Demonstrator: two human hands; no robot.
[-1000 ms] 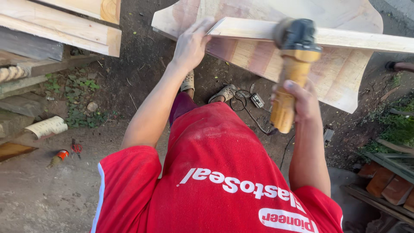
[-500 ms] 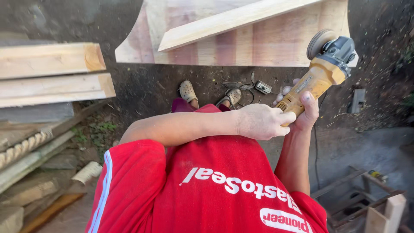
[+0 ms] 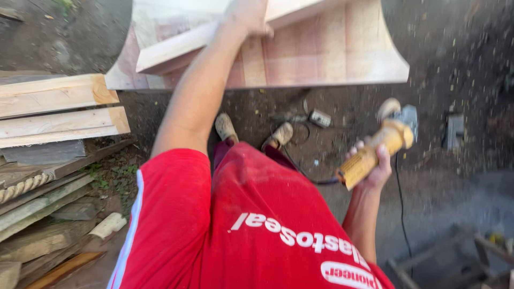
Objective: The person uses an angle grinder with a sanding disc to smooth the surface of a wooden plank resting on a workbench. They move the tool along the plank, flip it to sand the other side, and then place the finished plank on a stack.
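My left hand [image 3: 247,16] reaches forward at the top of the view and rests on a pale wooden strip [image 3: 176,48] that lies across a large curved wooden panel [image 3: 332,53]. My right hand [image 3: 372,166] is low at the right, gripping the yellow handle of an angle grinder [image 3: 383,142]. The grinder's disc end points up and away, well clear of the panel. Its black cord [image 3: 399,198] hangs down to the ground. My red shirt [image 3: 251,225] fills the lower middle of the view.
Stacked timber planks [image 3: 53,107] and a twisted carved post [image 3: 24,186] lie at the left. My two shoes [image 3: 251,131] stand on dark dirt below the panel, beside a small grey power plug [image 3: 320,118]. A metal frame [image 3: 455,257] sits at the lower right.
My left hand left the grinder and went forward onto the wooden strip. My right hand lowered the grinder away from the panel. The view shifted left.
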